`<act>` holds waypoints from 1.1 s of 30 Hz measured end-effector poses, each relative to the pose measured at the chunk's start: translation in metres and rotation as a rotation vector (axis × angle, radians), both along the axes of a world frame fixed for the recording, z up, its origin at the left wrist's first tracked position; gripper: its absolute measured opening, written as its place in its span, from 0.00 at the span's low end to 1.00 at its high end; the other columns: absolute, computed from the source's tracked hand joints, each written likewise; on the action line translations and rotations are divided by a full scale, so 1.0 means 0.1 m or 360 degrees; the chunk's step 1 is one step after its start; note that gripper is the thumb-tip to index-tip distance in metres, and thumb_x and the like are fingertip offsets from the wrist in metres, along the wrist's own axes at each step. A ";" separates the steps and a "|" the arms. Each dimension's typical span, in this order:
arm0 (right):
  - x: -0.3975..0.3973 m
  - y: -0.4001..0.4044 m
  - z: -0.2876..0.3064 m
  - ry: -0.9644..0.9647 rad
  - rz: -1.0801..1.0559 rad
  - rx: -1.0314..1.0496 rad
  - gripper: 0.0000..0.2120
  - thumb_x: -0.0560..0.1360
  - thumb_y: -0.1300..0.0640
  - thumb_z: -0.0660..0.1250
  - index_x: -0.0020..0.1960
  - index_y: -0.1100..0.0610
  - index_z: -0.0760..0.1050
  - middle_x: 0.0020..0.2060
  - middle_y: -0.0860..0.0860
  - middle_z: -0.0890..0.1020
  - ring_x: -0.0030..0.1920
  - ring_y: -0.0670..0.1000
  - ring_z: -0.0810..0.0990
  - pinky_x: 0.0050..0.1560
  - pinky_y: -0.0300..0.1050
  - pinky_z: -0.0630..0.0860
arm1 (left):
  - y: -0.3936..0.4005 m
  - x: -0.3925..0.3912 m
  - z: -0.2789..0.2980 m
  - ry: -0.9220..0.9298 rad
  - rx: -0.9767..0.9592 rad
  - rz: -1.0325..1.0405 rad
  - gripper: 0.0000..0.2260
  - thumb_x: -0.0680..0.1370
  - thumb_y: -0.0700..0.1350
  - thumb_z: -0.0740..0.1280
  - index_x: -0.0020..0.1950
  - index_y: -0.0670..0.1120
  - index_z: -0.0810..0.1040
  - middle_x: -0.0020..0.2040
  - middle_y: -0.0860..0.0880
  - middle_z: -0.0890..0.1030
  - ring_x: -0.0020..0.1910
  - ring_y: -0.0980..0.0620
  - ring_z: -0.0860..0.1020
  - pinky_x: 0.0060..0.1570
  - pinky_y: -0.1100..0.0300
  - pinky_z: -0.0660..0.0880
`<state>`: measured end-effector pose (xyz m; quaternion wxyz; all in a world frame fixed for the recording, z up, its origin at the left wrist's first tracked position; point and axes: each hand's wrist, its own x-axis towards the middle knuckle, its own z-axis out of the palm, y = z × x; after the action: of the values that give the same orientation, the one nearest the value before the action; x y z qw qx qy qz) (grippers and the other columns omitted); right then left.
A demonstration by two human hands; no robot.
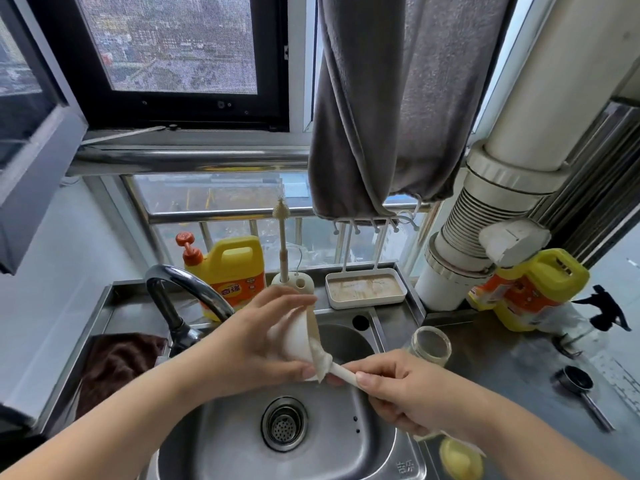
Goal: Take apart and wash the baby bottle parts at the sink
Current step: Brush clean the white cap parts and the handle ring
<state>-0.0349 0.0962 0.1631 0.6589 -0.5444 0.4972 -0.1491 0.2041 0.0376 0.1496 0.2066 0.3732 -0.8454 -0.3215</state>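
Bottle part (294,336) is getting scrubbed: your left hand (252,344) is gripping it, right hand (398,386) clenching the soapy brush (334,368). Suds risk it slipping into the sink (221,441).

Home kitchen, high-rise flat. Steel sink (346,441) with faucet (183,292) lower centre, dish soap jug (232,268) and brush stand (292,282) behind it, drying tray (365,288) by the window (166,46), city rooftops outside upper left.

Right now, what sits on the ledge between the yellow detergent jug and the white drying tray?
In the head view, a cream brush holder with a thin brush upright in it stands between the detergent jug and the drying tray.
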 end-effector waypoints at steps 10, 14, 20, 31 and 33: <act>-0.03 0.08 -0.02 0.0274 0.0199 -0.0240 0.16 0.81 0.53 0.59 0.51 0.31 0.77 0.28 0.46 0.70 0.30 0.44 0.68 0.33 0.36 0.67 | 0.00 -0.08 0.02 -0.0227 0.0311 -0.0046 0.37 0.59 0.61 0.79 0.62 0.68 0.63 0.55 0.66 0.73 0.55 0.66 0.74 0.54 0.68 0.74; -0.06 0.05 0.07 0.0994 0.0309 -0.0998 0.14 0.79 0.48 0.61 0.62 0.32 0.71 0.43 0.46 0.81 0.38 0.44 0.76 0.41 0.42 0.72 | 0.07 -0.13 -0.01 -0.0145 0.0231 -0.0086 0.35 0.60 0.56 0.79 0.63 0.62 0.68 0.55 0.65 0.75 0.56 0.65 0.74 0.55 0.65 0.74; -0.03 -0.01 -0.10 0.1682 0.0272 -0.1892 0.33 0.50 0.60 0.77 0.54 0.44 0.81 0.34 0.45 0.77 0.25 0.49 0.75 0.20 0.42 0.67 | 0.06 -0.11 -0.04 -0.0047 0.0151 -0.0010 0.35 0.59 0.56 0.79 0.63 0.62 0.67 0.56 0.65 0.75 0.56 0.65 0.74 0.55 0.65 0.74; 0.01 -0.04 0.08 0.0202 0.0090 -0.0094 0.16 0.81 0.55 0.58 0.50 0.38 0.80 0.25 0.45 0.66 0.26 0.44 0.62 0.28 0.37 0.60 | 0.02 -0.12 -0.11 0.0023 -0.0605 -0.0024 0.41 0.62 0.63 0.72 0.70 0.52 0.63 0.64 0.62 0.66 0.62 0.62 0.68 0.59 0.75 0.65; 0.01 -0.04 0.03 0.0243 0.0131 -0.0151 0.14 0.81 0.54 0.59 0.53 0.38 0.80 0.23 0.41 0.68 0.26 0.43 0.63 0.30 0.37 0.61 | 0.02 -0.11 -0.12 -0.0018 -0.0635 -0.0028 0.41 0.62 0.63 0.73 0.70 0.52 0.63 0.65 0.57 0.69 0.62 0.58 0.71 0.58 0.68 0.71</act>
<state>-0.0343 0.0924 0.1665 0.5982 -0.6047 0.5155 -0.1034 0.1929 0.0395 0.1371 0.2688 0.3192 -0.8967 -0.1473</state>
